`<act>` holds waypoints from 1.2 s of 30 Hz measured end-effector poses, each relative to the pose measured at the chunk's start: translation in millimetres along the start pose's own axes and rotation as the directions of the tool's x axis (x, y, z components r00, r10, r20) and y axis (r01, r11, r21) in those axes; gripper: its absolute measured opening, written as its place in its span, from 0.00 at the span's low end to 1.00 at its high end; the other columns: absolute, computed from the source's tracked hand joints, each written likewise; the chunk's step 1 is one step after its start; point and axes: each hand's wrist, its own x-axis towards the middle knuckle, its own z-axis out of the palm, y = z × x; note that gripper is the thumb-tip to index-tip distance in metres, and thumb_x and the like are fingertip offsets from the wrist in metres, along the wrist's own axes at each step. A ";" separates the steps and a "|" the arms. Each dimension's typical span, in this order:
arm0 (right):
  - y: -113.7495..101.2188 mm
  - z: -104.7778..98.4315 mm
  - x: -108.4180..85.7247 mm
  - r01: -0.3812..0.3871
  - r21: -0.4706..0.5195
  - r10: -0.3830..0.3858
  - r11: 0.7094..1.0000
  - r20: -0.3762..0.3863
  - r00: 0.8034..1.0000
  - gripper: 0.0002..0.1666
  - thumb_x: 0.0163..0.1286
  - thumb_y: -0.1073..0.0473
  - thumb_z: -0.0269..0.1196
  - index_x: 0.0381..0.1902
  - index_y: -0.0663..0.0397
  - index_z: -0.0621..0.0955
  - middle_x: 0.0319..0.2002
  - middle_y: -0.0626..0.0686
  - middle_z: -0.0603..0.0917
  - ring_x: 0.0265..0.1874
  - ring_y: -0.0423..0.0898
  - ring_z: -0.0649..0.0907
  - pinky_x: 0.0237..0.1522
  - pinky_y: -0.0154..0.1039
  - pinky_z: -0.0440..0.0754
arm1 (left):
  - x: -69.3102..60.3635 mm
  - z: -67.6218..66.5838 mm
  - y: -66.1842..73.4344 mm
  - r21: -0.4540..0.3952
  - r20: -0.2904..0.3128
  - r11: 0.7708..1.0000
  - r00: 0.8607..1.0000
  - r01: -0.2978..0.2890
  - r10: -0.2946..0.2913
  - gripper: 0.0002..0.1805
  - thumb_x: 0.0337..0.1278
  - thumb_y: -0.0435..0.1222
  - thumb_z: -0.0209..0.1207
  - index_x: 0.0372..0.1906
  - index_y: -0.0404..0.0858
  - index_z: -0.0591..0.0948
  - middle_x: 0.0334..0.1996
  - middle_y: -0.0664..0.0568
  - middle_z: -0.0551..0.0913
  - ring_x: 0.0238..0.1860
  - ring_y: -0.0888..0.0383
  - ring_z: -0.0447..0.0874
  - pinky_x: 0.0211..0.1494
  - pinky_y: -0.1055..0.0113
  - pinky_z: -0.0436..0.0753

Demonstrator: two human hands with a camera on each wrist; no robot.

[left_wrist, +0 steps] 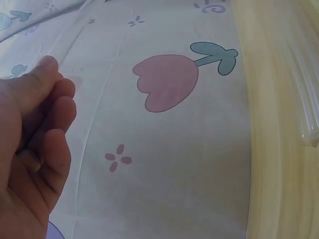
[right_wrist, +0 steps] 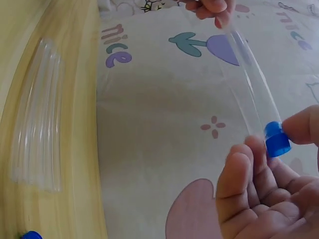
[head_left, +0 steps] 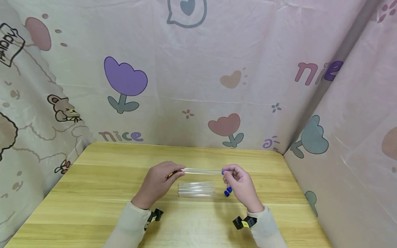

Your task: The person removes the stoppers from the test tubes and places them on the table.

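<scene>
Raised over the table, a clear tube (head_left: 203,171) spans the space between the two hands. My left hand (head_left: 159,182) pinches its left end between thumb and fingers. At the other end, my right hand (head_left: 242,187) pinches a small blue cap (right_wrist: 277,141) against the tube's mouth; how far the cap is on cannot be told. Below lies a row of similar clear tubes (head_left: 196,190), side by side. Loose blue caps (head_left: 227,192) rest on the table near the right hand, which partly hides that spot. In the left wrist view the held tube is barely visible.
The wooden table (head_left: 105,179) ends at a patterned cloth (head_left: 180,86) hanging along its back. More cloth hangs at the left and right sides. Each wrist carries a small black camera (head_left: 245,223) on a band.
</scene>
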 end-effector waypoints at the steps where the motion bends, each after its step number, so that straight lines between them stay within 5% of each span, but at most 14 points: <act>1: 0.2 -0.1 0.0 0.001 0.000 -0.001 1.000 0.008 1.000 0.08 0.79 0.62 0.59 0.48 0.61 0.83 0.35 0.62 0.82 0.31 0.53 0.83 0.33 0.39 0.85 | -0.2 0.3 -0.6 0.002 -0.008 1.000 1.000 -0.005 0.005 0.11 0.60 0.34 0.71 0.48 0.42 0.90 0.39 0.60 0.89 0.37 0.67 0.84 0.40 0.70 0.85; 13: 0.4 -0.5 -1.3 -0.034 -0.155 0.042 0.987 0.049 0.998 0.15 0.71 0.70 0.58 0.48 0.58 0.88 0.33 0.51 0.85 0.27 0.45 0.82 0.27 0.35 0.80 | 2.7 1.2 -2.4 0.015 -0.041 0.998 0.997 -0.064 0.065 0.15 0.53 0.31 0.75 0.47 0.44 0.91 0.39 0.61 0.89 0.33 0.68 0.82 0.34 0.79 0.78; 21: 0.0 -1.1 -2.2 -0.061 -0.139 0.074 0.988 0.091 0.993 0.13 0.75 0.69 0.55 0.49 0.64 0.85 0.30 0.58 0.84 0.26 0.47 0.81 0.27 0.33 0.80 | 2.2 0.8 -1.6 0.012 -0.036 0.997 0.997 -0.071 0.071 0.14 0.53 0.31 0.75 0.46 0.42 0.91 0.39 0.59 0.89 0.32 0.67 0.82 0.32 0.79 0.78; 36: -0.5 0.9 -0.9 -0.020 -0.093 0.030 0.996 0.114 0.993 0.14 0.83 0.62 0.53 0.50 0.64 0.84 0.32 0.58 0.83 0.30 0.52 0.83 0.33 0.42 0.85 | 0.2 0.2 -0.5 0.090 0.050 0.995 0.998 0.042 -0.046 0.09 0.67 0.38 0.67 0.49 0.44 0.87 0.39 0.61 0.86 0.37 0.69 0.81 0.42 0.69 0.85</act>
